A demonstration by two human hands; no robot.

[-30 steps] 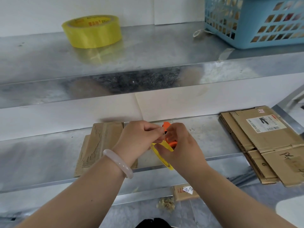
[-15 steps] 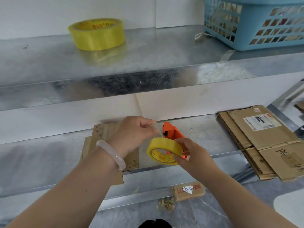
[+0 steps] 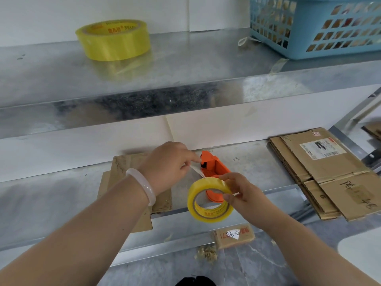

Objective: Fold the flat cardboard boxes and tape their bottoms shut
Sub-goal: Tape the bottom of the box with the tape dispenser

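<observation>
Cardboard boxes [image 3: 329, 174]: lying flat, stacked on the lower shelf [image 3: 247, 162] to your right, none folded yet. You are readying tape: right hand [image 3: 243, 195] fingers gripping the yellow roll [image 3: 208, 201], left hand [image 3: 167, 168] fingers pinching its loose end. Next, probably: threading it into the orange dispenser [image 3: 214, 168] just behind. A spare roll [image 3: 113, 40] and a blue basket [image 3: 319, 27] are sitting on the shelf above, obstructing nothing.

A shipping label [image 3: 321, 150] on the flattened cardboard boxes [image 3: 342, 172] showed "20"; one flap [image 3: 318, 188] bore a handwritten "6". A sticker [image 3: 232, 234] on the small carton [image 3: 246, 236] read "8391". Red print on the held tape roll [image 3: 208, 213] was illegible.
</observation>
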